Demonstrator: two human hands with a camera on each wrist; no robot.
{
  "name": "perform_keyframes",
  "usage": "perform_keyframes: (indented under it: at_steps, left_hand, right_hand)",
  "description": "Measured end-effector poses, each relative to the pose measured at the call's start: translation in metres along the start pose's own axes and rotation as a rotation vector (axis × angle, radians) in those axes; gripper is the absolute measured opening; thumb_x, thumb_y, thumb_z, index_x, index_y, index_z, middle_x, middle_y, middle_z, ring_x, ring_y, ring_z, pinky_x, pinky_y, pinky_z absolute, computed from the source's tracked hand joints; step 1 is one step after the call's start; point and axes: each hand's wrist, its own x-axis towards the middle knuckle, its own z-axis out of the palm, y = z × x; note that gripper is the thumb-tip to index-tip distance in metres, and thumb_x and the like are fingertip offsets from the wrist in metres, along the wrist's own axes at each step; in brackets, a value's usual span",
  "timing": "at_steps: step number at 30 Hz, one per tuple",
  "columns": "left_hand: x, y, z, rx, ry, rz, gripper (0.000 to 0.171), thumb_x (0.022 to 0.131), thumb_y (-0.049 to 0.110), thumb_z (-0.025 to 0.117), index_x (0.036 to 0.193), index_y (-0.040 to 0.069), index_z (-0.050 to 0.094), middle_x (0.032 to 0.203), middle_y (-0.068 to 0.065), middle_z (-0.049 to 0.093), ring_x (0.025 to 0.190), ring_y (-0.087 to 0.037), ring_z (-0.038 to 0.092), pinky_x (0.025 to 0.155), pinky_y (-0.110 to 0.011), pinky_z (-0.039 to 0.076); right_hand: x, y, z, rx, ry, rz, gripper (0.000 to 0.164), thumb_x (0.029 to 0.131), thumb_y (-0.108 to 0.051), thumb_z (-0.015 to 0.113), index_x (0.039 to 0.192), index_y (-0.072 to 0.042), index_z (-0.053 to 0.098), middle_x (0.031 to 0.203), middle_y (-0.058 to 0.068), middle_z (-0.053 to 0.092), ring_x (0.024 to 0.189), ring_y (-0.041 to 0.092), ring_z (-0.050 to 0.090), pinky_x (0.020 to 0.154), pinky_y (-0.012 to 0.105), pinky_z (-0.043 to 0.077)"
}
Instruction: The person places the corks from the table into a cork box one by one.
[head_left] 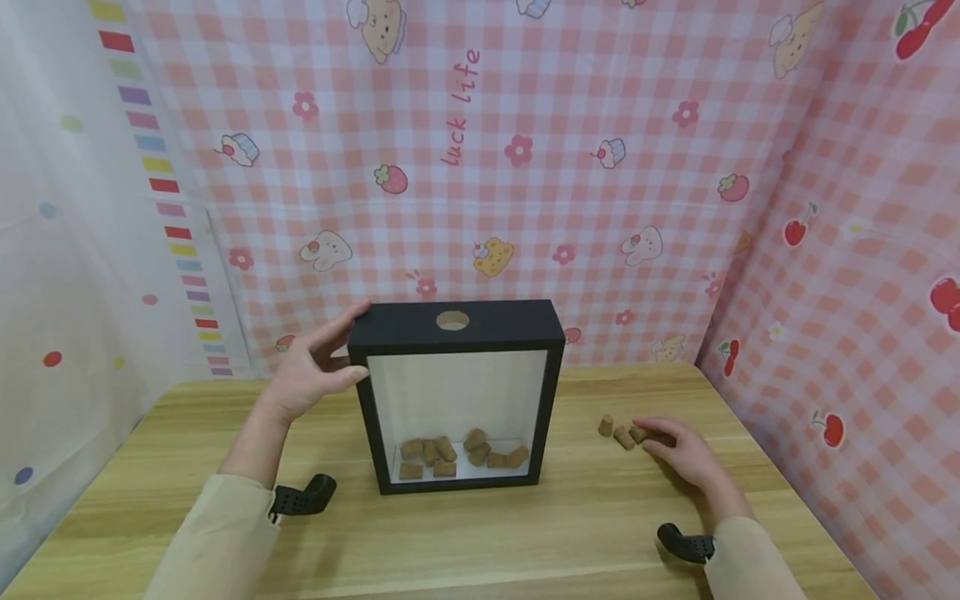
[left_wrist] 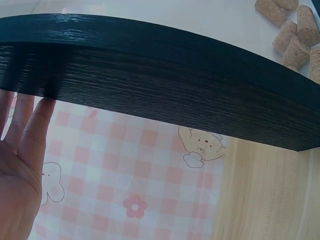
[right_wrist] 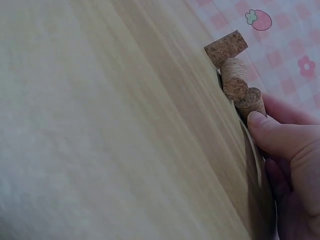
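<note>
A black shadow box frame (head_left: 510, 323) stands upright on the table, with a round hole in its top and a see-through front. Several corks (head_left: 431, 452) lie at its bottom. My left hand (head_left: 307, 375) grips the frame's upper left side, thumb on the front edge and fingers reaching behind. To the right of the frame, my right hand (head_left: 686, 457) pinches a cork (right_wrist: 251, 103) between thumb and fingers, low at the tabletop. Beside that cork lies a second cork (right_wrist: 233, 80); a third cork (head_left: 606, 426) stands on end just to its left.
The wooden table (head_left: 465, 542) ends at a pink checked cloth (head_left: 517, 200) hanging behind it and along the right. A white dotted cloth (head_left: 67, 250) hangs on the left. Black wrist mounts (head_left: 303, 497) sit at both sleeves.
</note>
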Motion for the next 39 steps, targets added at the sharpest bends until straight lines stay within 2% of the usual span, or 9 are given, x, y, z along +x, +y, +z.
perform_keyframes:
  at_steps: [4,8,13,22,25,29,33,39]
  left_hand:
    - [0.0,0.0,0.0,-0.001,0.002,0.008,0.078,0.084,-0.015,0.066,0.153,0.007,0.038,0.156,0.0,0.039,0.134,-0.012,0.046,0.093,-0.026,0.048]
    - [0.0,-0.001,0.0,-0.001,0.002,0.004,0.078,0.084,-0.015,0.066,0.153,0.008,0.038,0.156,-0.001,0.039,0.134,-0.013,0.046,0.093,-0.026,0.048]
    - [-0.001,0.0,0.0,0.008,0.006,-0.008,0.079,0.084,-0.013,0.067,0.153,0.01,0.039,0.157,-0.002,0.037,0.134,-0.012,0.045,0.094,-0.026,0.048]
    - [-0.001,0.001,0.0,0.029,0.011,-0.016,0.079,0.084,-0.012,0.068,0.153,0.01,0.039,0.158,-0.002,0.035,0.137,-0.012,0.043,0.095,-0.027,0.047]
    - [-0.001,0.0,-0.001,0.031,0.012,-0.014,0.078,0.084,-0.012,0.068,0.153,0.01,0.039,0.158,-0.002,0.035,0.136,-0.012,0.043,0.095,-0.026,0.047]
    - [-0.001,-0.001,-0.001,0.018,0.007,-0.003,0.079,0.084,-0.014,0.067,0.153,0.009,0.038,0.158,-0.002,0.035,0.135,-0.012,0.045,0.094,-0.026,0.048]
    - [-0.002,0.0,-0.001,0.018,0.01,-0.002,0.078,0.084,-0.013,0.067,0.153,0.01,0.039,0.157,-0.001,0.036,0.134,-0.011,0.045,0.093,-0.025,0.048]
    - [-0.001,0.0,0.0,0.012,0.008,-0.01,0.079,0.084,-0.014,0.067,0.153,0.01,0.039,0.157,-0.001,0.036,0.135,-0.011,0.045,0.093,-0.025,0.048]
  right_hand:
    - [0.0,0.001,0.002,-0.014,0.033,0.013,0.029,0.094,-0.006,0.066,0.123,-0.002,0.068,0.122,0.018,0.064,0.113,0.035,0.057,0.093,0.04,0.046]
    - [0.0,0.003,0.003,-0.036,0.081,0.016,0.025,0.093,-0.006,0.068,0.117,-0.001,0.07,0.115,0.017,0.066,0.106,0.031,0.061,0.089,0.037,0.048]
    - [-0.003,0.004,0.003,-0.05,0.125,0.068,0.023,0.092,-0.008,0.07,0.114,-0.001,0.072,0.111,0.016,0.068,0.099,0.026,0.063,0.085,0.036,0.049]
    - [-0.012,0.003,-0.002,-0.04,0.17,0.15,0.028,0.096,-0.017,0.067,0.117,0.001,0.07,0.114,0.02,0.067,0.103,0.03,0.06,0.088,0.037,0.045]
    - [-0.013,0.001,-0.006,-0.029,0.194,0.166,0.031,0.098,-0.019,0.065,0.12,0.002,0.068,0.114,0.02,0.066,0.101,0.02,0.058,0.085,0.027,0.045]
    - [-0.01,-0.007,-0.012,0.056,0.214,0.174,0.035,0.099,-0.021,0.063,0.124,0.004,0.065,0.118,0.023,0.065,0.095,-0.003,0.054,0.079,0.014,0.043]
    - [-0.003,-0.023,-0.021,0.1,0.209,0.146,0.038,0.101,-0.024,0.06,0.127,0.004,0.063,0.123,0.023,0.063,0.094,-0.013,0.05,0.079,0.011,0.044]
    - [0.014,-0.055,-0.033,0.057,0.258,0.038,0.035,0.099,-0.022,0.062,0.124,0.002,0.066,0.115,0.02,0.063,0.088,-0.009,0.054,0.074,0.014,0.046]
